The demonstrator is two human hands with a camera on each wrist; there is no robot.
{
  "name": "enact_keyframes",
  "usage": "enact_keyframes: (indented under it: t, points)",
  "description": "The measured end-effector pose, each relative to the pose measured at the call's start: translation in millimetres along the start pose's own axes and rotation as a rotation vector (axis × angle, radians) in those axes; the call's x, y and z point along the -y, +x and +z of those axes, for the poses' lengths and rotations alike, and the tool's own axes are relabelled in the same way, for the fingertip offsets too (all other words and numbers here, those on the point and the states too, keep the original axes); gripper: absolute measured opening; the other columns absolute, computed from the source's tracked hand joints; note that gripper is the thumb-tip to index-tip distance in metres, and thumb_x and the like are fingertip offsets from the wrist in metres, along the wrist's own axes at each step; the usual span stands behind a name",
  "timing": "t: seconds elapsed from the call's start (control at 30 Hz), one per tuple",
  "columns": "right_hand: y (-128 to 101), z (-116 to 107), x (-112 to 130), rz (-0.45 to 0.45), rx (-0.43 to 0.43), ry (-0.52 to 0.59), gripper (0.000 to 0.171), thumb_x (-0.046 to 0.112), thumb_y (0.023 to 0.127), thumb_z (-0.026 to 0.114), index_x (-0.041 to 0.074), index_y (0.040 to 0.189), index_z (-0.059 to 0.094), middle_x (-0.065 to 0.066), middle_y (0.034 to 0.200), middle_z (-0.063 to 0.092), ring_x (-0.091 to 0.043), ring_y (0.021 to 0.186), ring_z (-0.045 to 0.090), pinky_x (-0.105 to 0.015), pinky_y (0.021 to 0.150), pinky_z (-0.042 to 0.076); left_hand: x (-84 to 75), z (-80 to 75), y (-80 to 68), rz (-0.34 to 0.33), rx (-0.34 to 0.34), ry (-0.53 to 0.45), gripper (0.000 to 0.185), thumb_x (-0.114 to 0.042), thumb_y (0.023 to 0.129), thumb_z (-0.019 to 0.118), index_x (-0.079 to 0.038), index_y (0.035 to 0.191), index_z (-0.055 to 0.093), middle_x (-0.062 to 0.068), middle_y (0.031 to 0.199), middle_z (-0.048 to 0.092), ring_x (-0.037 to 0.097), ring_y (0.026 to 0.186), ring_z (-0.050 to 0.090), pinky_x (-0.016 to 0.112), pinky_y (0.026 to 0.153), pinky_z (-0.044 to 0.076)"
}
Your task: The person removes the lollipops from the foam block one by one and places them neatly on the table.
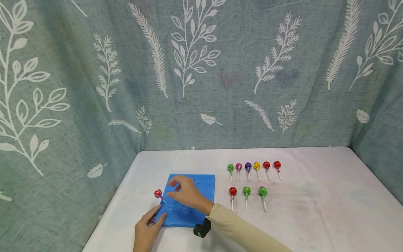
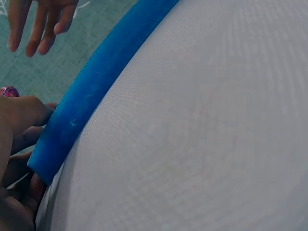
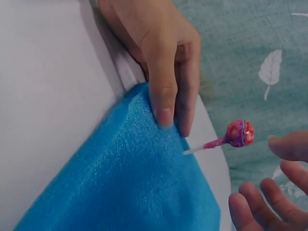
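Standing tilted in the blue foam block (image 1: 192, 204) at its left edge, the red lollipop (image 1: 158, 193) is released – the right hand (image 1: 185, 194) hovers loose-fingered, empty – while the block's corner is best kept pinned by the left hand (image 1: 148, 229).

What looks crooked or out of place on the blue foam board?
The red lollipop stuck near the left edge of the blue foam board leans outward to the left instead of standing upright. The left hand presses the board's corner; the right hand hovers open beside the lollipop, not touching it.
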State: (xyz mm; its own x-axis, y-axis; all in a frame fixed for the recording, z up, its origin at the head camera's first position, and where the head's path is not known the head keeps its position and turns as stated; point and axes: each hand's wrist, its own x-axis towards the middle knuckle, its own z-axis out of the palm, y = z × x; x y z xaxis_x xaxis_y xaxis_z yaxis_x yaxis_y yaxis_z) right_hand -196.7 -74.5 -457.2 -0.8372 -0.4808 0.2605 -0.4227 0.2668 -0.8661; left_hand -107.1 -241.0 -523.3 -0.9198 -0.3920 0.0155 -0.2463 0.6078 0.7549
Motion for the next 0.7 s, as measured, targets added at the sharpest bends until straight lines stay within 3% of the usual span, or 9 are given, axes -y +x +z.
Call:
enact_keyframes:
  t: [0.2,0.37,0.53,0.7]
  points:
    - [11,16,6,0.015,0.027,-0.022,0.027,0.020,0.084,0.073,0.017,0.109,0.063,0.000,0.103,0.059,-0.010,0.082,0.057,-0.019,0.062,0.047,2.2,1.7,0.9,0.027,-0.030,0.001,0.048,-0.037,0.084,0.071,-0.016,0.127,0.062,0.013,0.128,0.058,0.026,0.110,0.054,0.044,0.093,0.045]
    - [19,27,9,-0.044,0.045,-0.098,0.032,0.018,0.084,0.073,0.016,0.115,0.062,-0.002,0.106,0.058,-0.016,0.088,0.058,-0.016,0.064,0.045,2.6,1.9,1.6,0.042,-0.039,-0.030,0.049,-0.039,0.083,0.072,-0.016,0.125,0.064,0.009,0.126,0.060,0.023,0.109,0.055,0.042,0.093,0.044]
    - [21,37,7,-0.127,0.079,-0.179,0.024,0.014,0.085,0.071,0.014,0.109,0.066,0.000,0.101,0.059,-0.010,0.087,0.056,-0.013,0.066,0.043,0.8,0.8,-0.2,0.058,-0.047,-0.045,0.051,-0.042,0.082,0.072,-0.013,0.124,0.064,0.010,0.124,0.062,0.023,0.109,0.056,0.043,0.092,0.045]
    - [18,44,5,-0.165,0.085,-0.169,0.014,0.007,0.086,0.069,0.012,0.099,0.065,0.002,0.089,0.056,-0.006,0.082,0.052,-0.012,0.068,0.042,1.1,-0.2,-1.6,0.048,-0.053,-0.052,0.052,-0.041,0.082,0.072,-0.012,0.125,0.063,0.010,0.123,0.062,0.022,0.109,0.056,0.042,0.091,0.046]
